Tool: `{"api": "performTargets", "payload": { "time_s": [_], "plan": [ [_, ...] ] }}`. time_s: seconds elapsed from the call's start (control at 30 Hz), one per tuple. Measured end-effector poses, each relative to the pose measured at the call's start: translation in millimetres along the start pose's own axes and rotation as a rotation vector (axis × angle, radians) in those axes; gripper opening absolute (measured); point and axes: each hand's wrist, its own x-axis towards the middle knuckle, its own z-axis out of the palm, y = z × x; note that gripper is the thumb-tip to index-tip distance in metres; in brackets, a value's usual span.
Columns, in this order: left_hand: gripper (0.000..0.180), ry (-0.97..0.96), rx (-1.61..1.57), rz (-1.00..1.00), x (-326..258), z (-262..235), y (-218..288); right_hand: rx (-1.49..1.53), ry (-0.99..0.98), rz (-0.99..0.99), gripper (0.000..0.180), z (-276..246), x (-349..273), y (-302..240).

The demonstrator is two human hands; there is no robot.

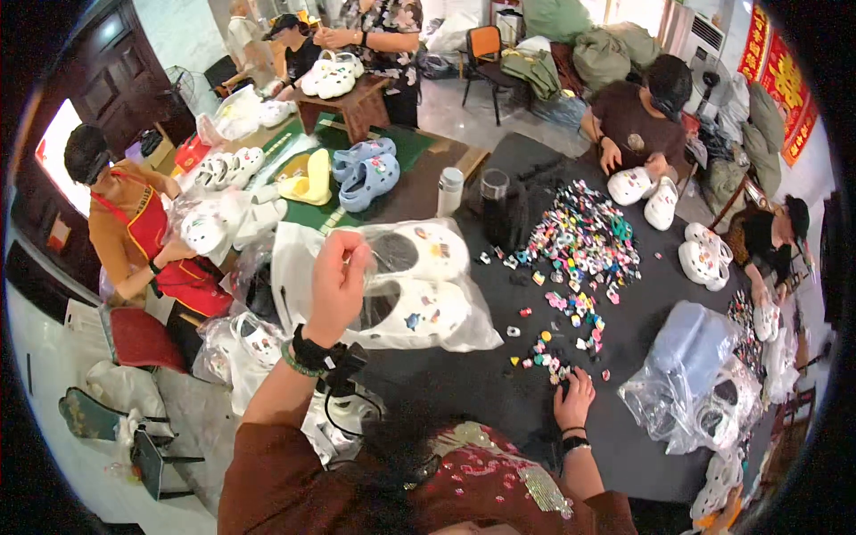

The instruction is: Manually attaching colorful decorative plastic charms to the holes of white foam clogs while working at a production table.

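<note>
My left hand (341, 276) is raised over the near-left part of the black table, its fingers curled together. What they hold, if anything, is hidden. Just right of it lie two white clogs, one (446, 250) farther away and one (437, 308) nearer, both with small charms on their uppers. A translucent plastic bag (481, 334) surrounds or underlies the pair; I cannot tell which. My right hand (573, 399) rests on the table with fingers stretched out, the tips touching a few loose shoe charms (544, 357) at the near end of a large colourful charm pile (584, 232).
Behind the clogs stand a white bottle (450, 190) and a dark tumbler (494, 190). Blue clogs (368, 178) and yellow ones (308, 180) sit at the far left. Bagged clogs (687, 357) lie at right. Co-workers handle white clogs around the tables.
</note>
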Motion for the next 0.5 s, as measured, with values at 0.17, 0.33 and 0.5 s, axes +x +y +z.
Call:
{"api": "performTargets", "payload": {
  "time_s": [0.17,0.33,0.5],
  "plan": [
    [0.003,-0.165,0.050,-0.082,-70,35,-13,-0.012,-0.006,-0.008,0.038,12,0,9],
    [0.014,-0.478,0.152,-0.281,-140,45,-67,-0.025,-0.005,-0.019,0.037,8,1,4],
    [0.037,-0.122,0.538,-0.213,-152,22,-102,-0.046,0.027,-0.055,0.037,10,-3,9]
  ]
}}
